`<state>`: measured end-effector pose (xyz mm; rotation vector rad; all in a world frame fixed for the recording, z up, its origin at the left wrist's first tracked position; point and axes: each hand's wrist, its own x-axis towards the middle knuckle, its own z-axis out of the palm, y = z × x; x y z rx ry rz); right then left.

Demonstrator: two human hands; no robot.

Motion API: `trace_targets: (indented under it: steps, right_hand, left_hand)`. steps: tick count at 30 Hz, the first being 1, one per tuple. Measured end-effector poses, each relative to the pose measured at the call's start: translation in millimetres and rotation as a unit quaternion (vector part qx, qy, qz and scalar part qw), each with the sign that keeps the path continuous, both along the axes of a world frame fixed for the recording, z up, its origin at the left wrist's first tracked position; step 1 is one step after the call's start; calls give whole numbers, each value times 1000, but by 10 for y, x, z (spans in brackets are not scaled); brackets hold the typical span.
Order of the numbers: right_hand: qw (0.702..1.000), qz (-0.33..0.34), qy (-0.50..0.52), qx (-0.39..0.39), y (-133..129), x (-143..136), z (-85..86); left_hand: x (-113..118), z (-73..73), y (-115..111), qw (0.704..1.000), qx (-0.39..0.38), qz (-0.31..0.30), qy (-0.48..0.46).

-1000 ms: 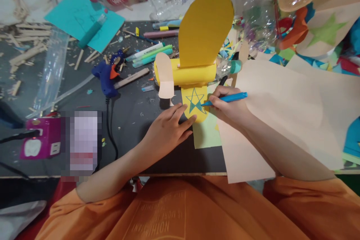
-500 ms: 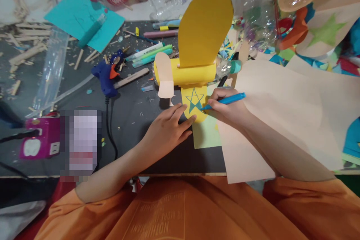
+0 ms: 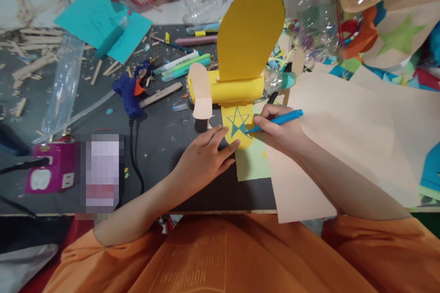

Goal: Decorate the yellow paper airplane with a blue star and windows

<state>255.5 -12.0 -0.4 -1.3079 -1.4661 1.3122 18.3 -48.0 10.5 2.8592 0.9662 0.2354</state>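
My right hand (image 3: pixel 280 130) grips a blue marker (image 3: pixel 287 118), its tip on a star outline (image 3: pixel 238 123) drawn on a yellow paper wing (image 3: pixel 244 143). The star's lower part is partly coloured in. With fingers spread, my left hand (image 3: pixel 209 153) lies flat, its fingertips on the wing's left edge. The wing joins a plastic bottle wrapped in yellow paper (image 3: pixel 237 90), whose green cap (image 3: pixel 288 80) points right. A larger yellow wing (image 3: pixel 250 32) rises on the far side, and a beige paper propeller (image 3: pixel 202 91) sits at the left end.
A blue glue gun (image 3: pixel 129 94) lies to the left, near several markers (image 3: pixel 185 65). Beige paper sheets (image 3: pixel 343 132) spread on the right, and a pale green sheet (image 3: pixel 252 169) lies under the wing. Further left are a purple power block (image 3: pixel 51 167) and wood sticks (image 3: pixel 37 62).
The marker tip has shifted very slightly within the star's lower right point, and its back end has tipped up a little. My left hand stays in place.
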Motion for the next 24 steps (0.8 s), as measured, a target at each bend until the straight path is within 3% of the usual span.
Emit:
trace_targets:
  steps: [16,24]
  right_hand:
    - [1000,14,-7,3,14,1,10]
    - [1000,-23,20,3,-5,18,-39]
  left_hand:
    - [-6,-8,8,1000,-9,-1,0]
    - [-15,-33,4,1000,-18,4,1]
